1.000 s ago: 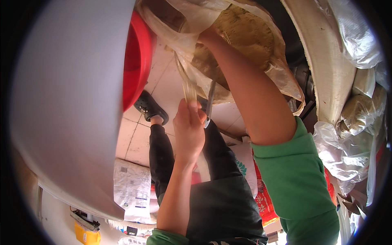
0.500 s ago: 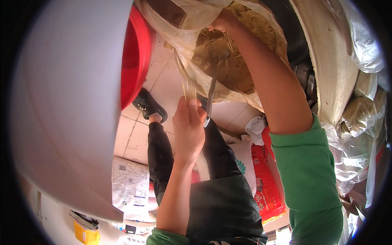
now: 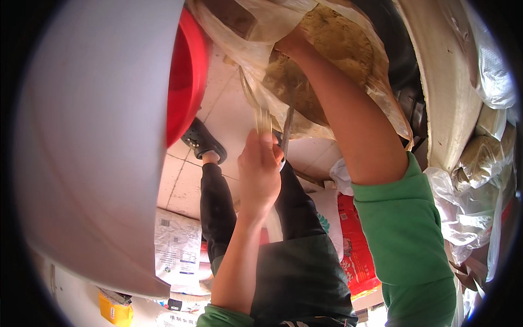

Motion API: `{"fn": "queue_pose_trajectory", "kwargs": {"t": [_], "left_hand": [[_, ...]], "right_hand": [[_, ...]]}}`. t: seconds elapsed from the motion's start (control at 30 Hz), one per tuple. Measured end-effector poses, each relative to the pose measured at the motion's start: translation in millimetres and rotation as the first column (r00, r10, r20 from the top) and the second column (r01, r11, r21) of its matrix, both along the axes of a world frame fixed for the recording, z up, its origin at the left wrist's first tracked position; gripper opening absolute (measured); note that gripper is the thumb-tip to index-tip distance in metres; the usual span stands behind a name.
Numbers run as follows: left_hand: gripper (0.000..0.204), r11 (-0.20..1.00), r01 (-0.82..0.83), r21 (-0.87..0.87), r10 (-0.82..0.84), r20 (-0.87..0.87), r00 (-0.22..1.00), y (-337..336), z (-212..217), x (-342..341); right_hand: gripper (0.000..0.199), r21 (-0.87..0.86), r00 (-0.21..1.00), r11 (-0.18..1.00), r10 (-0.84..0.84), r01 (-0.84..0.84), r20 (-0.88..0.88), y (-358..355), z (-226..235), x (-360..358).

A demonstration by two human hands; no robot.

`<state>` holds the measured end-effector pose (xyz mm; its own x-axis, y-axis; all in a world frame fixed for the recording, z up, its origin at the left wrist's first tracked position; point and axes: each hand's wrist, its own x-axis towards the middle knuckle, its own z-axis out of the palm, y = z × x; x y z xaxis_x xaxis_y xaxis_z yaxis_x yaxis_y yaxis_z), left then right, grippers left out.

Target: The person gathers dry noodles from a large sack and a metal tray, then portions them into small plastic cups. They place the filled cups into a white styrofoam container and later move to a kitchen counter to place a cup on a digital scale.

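The left hand (image 3: 260, 173) pinches the clear plastic bag (image 3: 256, 103) by its edge, holding it open, while the right hand (image 3: 289, 44), grip hidden, reaches into the brown crumbly stuff (image 3: 332, 49) inside, much remaining.

The left hand (image 3: 260, 173) is raised in the middle of the view, its forearm bare and rising from a pushed-up green sleeve at the lower edge. Its fingers are curled shut in a fist, thumb side upward, pinching something thin. The right arm reaches up and away, bare from the elbow, green sleeve bunched above it. The right hand (image 3: 289, 43) is mostly out of sight at the wrist's end; whether its fingers are closed cannot be told. Both legs, in dark trousers, stretch forward below.
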<state>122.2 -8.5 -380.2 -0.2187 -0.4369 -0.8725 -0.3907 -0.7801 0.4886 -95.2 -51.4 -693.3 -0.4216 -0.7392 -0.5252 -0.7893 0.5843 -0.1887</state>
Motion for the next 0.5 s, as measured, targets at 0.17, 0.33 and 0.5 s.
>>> {"fn": "queue_pose_trajectory", "kwargs": {"t": [0.17, 0.33, 0.5], "left_hand": [[0.03, 1.0, -0.004, -0.022, 0.004, -0.021, 1.0, -0.4, 0.1, 1.6], [0.029, 0.999, 0.012, -0.029, -0.012, 0.0, 1.0, 1.4, -0.3, 2.9], [0.029, 0.998, 0.03, -0.055, -0.031, -0.02, 0.999, 5.7, 2.4, 0.2]], "right_hand": [[0.053, 0.051, 0.978, 0.989, -0.144, 0.138, 0.151, -7.8, 69.8, -1.7], [0.052, 0.293, 0.947, 0.954, -0.153, 0.067, 0.281, -35.3, 127.2, -16.8], [0.055, -0.044, 0.976, 0.997, 0.07, -0.062, 0.207, -20.4, 101.5, -15.1]]}}
